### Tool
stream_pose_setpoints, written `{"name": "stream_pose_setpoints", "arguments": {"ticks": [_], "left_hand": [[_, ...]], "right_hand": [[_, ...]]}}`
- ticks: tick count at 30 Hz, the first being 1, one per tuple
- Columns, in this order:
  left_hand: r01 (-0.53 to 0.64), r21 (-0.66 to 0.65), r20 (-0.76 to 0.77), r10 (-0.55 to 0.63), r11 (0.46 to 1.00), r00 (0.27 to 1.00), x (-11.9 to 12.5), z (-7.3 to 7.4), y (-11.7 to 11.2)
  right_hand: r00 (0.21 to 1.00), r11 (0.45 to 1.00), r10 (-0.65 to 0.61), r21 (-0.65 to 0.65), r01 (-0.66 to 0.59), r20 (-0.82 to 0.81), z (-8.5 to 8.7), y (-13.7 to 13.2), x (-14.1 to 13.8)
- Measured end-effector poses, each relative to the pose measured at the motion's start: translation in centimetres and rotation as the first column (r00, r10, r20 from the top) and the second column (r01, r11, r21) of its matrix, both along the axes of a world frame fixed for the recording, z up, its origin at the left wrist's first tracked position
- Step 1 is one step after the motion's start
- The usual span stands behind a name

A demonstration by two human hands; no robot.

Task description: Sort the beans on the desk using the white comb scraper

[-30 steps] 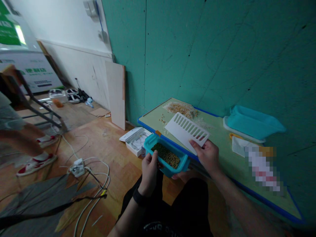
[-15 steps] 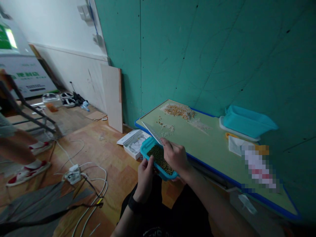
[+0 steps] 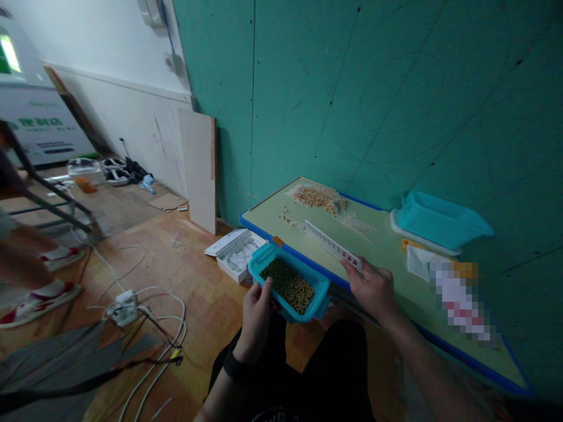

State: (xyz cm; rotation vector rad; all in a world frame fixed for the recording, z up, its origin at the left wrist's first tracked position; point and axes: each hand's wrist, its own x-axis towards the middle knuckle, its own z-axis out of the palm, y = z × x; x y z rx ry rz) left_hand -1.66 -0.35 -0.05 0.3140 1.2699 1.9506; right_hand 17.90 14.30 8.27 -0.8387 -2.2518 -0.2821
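Observation:
My left hand is closed on the near left rim of a blue plastic container, thumb over the edge. Inside lie small dark green beans and yellowish beans. The container is beside the table's front edge, above my lap. In my right hand is one end of a white slotted plastic strip, slanting up and left over the table. Past the strip's far end, a little white grain and a few yellow beans are scattered. Farther back is a pile of yellow beans with white grains.
On the right of the blue-edged table are another blue container and a partly pixelated packet. An open white box sits left of the table. Cables and a power strip lie on the floor. A person's legs show at left.
My right hand has moved right with the white strip, from above the blue container to over the table. My left hand still holds the container.

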Motion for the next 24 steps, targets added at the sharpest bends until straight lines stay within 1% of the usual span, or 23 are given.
{"name": "stream_pose_setpoints", "arguments": {"ticks": [2, 4, 6, 8, 11, 14, 19, 24], "left_hand": [[-0.004, -0.006, 0.012, 0.004, 1.0, 1.0, -0.1, -0.1, 0.0], [-0.002, -0.003, 0.022, 0.002, 1.0, 1.0, 0.0, -0.1, 0.0], [-0.003, 0.0, 0.018, 0.003, 1.0, 1.0, 0.0, 0.1, 0.1], [-0.007, -0.003, 0.008, 0.007, 1.0, 1.0, 0.1, 0.4, 0.1], [0.001, -0.015, 0.005, -0.001, 1.0, 1.0, -0.1, 0.5, 0.2], [0.021, -0.034, -0.018, -0.022, 0.999, 1.0, -0.3, 0.4, 0.2], [0.03, -0.048, -0.031, -0.031, 0.998, 0.999, -0.4, -0.1, 0.1], [0.035, -0.037, -0.02, -0.036, 0.999, 0.999, -0.3, 0.0, 0.0]], "right_hand": [[1.0, 0.999, -0.02, -0.03, 0.019, -0.024, 0.1, 0.1, 1.1], [0.993, 0.996, -0.07, -0.053, 0.065, -0.095, 0.3, 0.5, 1.6], [0.972, 0.988, -0.143, -0.092, 0.127, -0.185, 0.6, 1.4, 1.4], [0.948, 0.974, -0.195, -0.167, 0.156, -0.252, 1.0, 2.8, 0.4], [0.936, 0.948, -0.202, -0.299, 0.112, -0.29, 1.5, 4.9, -1.8], [0.933, 0.929, -0.194, -0.361, 0.077, -0.302, 1.7, 6.0, -3.4], [0.933, 0.913, -0.158, -0.407, 0.013, -0.324, 1.4, 5.7, -3.8], [0.913, 0.891, -0.118, -0.447, -0.075, -0.39, 1.4, 5.2, -3.9]]}}
